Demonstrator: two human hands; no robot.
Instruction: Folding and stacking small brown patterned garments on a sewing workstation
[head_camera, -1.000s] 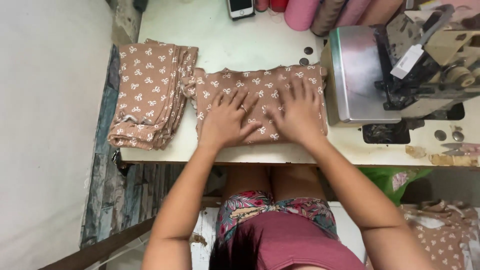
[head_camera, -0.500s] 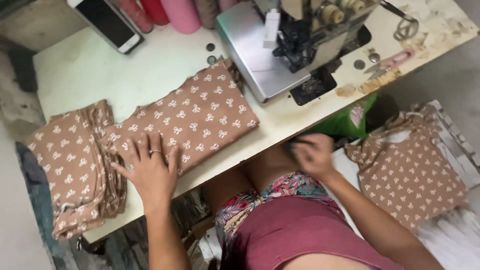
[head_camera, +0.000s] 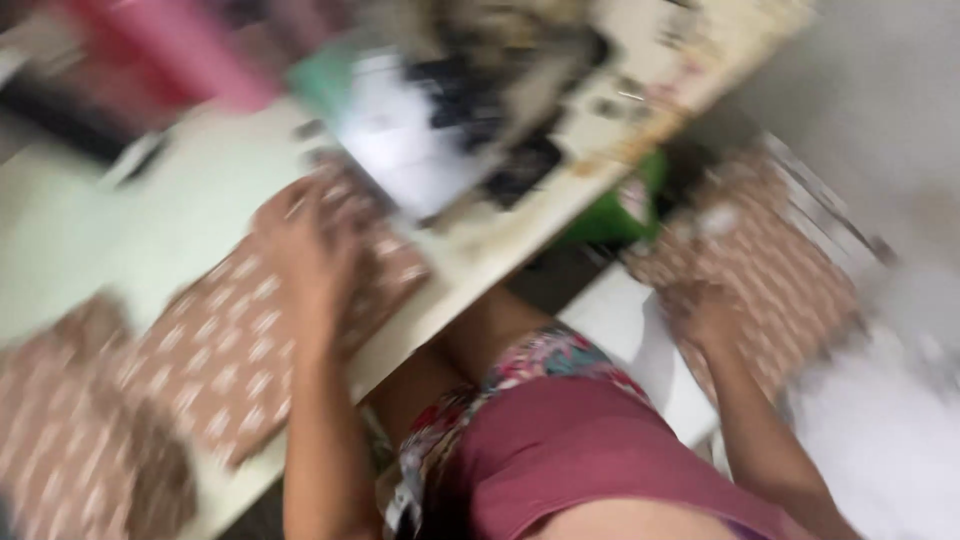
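the view was badly smeared. the left hand (head_camera: 305, 240) lay flat, fingers apart, on the folded brown flowered piece (head_camera: 250, 340) on the bench (head_camera: 150, 215), as half a second before. the right hand (head_camera: 705, 315) had gone further right, off the bench, onto the brown flowered stack (head_camera: 775, 270) beside the person's lap; its grip could not be told. the sewing machine (head_camera: 450, 110) sat far behind.

Brown printed cloth (head_camera: 250, 340) matt, soft; table (head_camera: 170, 215) smooth, pale, faintly glossy.

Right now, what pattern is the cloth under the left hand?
Brown with small pale flowers, blurred, in the head view: cloth, left hand.
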